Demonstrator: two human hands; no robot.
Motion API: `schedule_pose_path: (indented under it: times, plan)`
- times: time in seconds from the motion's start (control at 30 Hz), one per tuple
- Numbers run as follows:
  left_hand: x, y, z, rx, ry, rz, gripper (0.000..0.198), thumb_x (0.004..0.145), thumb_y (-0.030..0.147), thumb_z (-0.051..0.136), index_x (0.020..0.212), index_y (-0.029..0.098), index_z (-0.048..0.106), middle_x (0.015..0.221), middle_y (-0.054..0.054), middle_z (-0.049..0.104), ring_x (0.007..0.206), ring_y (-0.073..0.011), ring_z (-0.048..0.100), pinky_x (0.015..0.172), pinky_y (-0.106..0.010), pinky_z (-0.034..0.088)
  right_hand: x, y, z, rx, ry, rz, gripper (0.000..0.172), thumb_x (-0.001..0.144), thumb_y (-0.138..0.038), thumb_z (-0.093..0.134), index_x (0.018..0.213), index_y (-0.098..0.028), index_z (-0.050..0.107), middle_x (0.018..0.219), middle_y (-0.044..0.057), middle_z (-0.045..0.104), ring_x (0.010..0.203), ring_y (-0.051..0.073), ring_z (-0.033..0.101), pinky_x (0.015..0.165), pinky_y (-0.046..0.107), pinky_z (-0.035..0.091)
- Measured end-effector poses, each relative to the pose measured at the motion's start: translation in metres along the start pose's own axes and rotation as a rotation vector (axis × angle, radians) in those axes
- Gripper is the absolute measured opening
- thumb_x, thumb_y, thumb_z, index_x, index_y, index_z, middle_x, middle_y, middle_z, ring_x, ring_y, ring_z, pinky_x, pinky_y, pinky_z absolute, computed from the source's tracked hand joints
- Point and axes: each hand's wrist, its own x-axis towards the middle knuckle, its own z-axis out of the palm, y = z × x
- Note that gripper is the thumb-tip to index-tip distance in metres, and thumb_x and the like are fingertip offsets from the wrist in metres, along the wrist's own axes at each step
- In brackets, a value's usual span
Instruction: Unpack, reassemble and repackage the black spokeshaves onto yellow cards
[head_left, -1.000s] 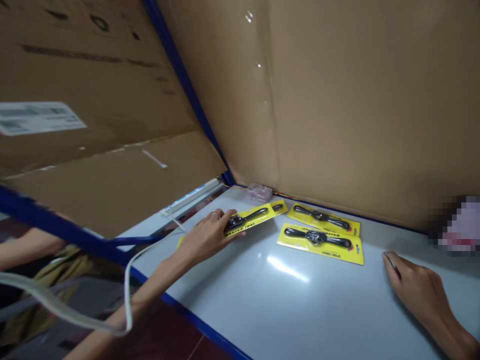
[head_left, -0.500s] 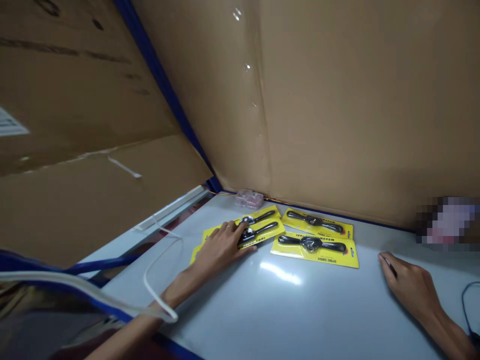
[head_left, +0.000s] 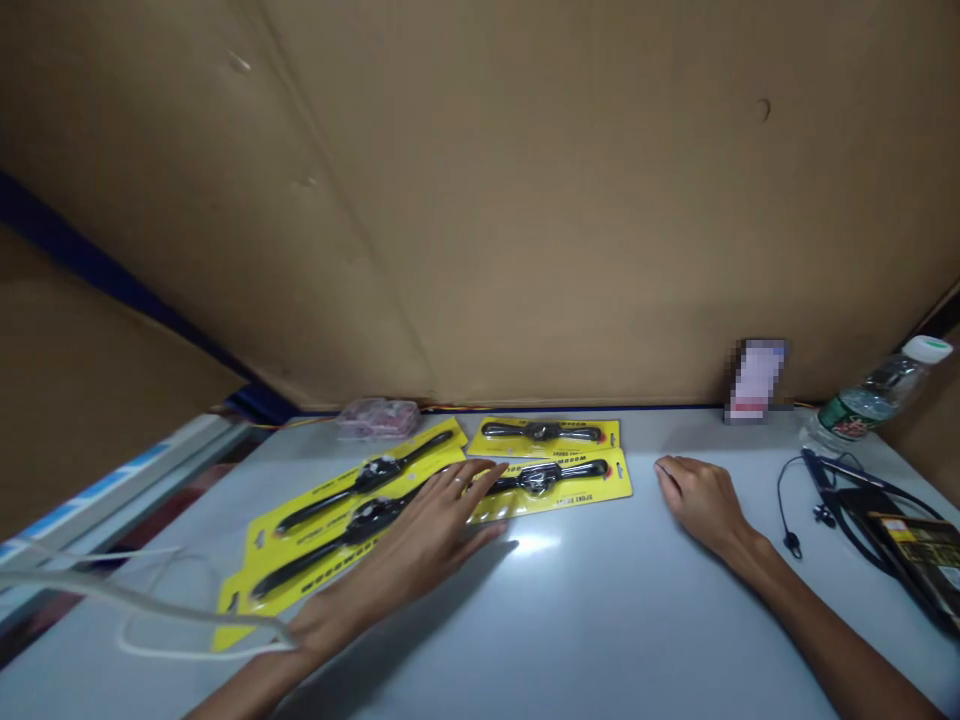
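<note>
Several yellow carded packs with black two-handled tools lie on the pale table. Two slanted packs are at the left, an upper pack and a lower pack beneath my left forearm. Farther right lie a back pack and a front pack. My left hand reaches over the lower slanted pack and the left end of the front pack, fingers spread, holding nothing. My right hand rests on the table right of the packs, its fingers curled in, with nothing visible in it.
A clear plastic box sits at the back left. A phone leans on the cardboard wall. At the right are a water bottle, a black cable with earphones and a dark pouch. White cable hangs front left.
The view has turned right, bringing in the bottle and earphones. My left hand has moved from the slanted packs toward the front right pack. My right hand stays curled on the table.
</note>
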Motion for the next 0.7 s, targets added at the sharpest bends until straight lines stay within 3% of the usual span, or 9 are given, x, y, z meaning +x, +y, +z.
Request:
schedule_pose_path:
  times: [0.2,0.43,0.7]
  plan:
    - [0.034,0.009,0.032,-0.029,-0.030,-0.002,0.061,0.098,0.062,0.052,0.143,0.021,0.051,0.135,-0.017,0.061,0.123,-0.0365,0.058,0.101,-0.054,0.050,-0.001,-0.009,-0.011,0.011,-0.074,0.030,0.031,0.105,-0.022,0.044,0.094,-0.020,0.073,0.089,0.006,0.078,0.080,0.019,0.070,0.067,0.029,0.032]
    - [0.037,0.015,0.043,-0.190,-0.004,-0.046,0.047,0.093,0.063,0.056,0.120,0.024,0.060,0.117,-0.011,0.069,0.103,-0.0321,0.067,0.087,-0.045,0.055,-0.002,-0.023,-0.017,0.046,-0.151,0.080,0.029,0.105,-0.027,0.047,0.096,-0.021,0.073,0.097,0.006,0.080,0.084,0.019,0.072,0.068,0.029,0.036]
    - [0.048,0.060,0.051,-0.259,-0.063,-0.127,0.044,0.080,0.061,0.070,0.102,0.023,0.063,0.106,-0.011,0.071,0.096,-0.0332,0.066,0.084,-0.045,0.051,-0.003,-0.027,-0.012,0.129,-0.156,0.129,0.033,0.106,-0.033,0.044,0.103,-0.018,0.074,0.101,0.011,0.079,0.087,0.025,0.074,0.072,0.031,0.043]
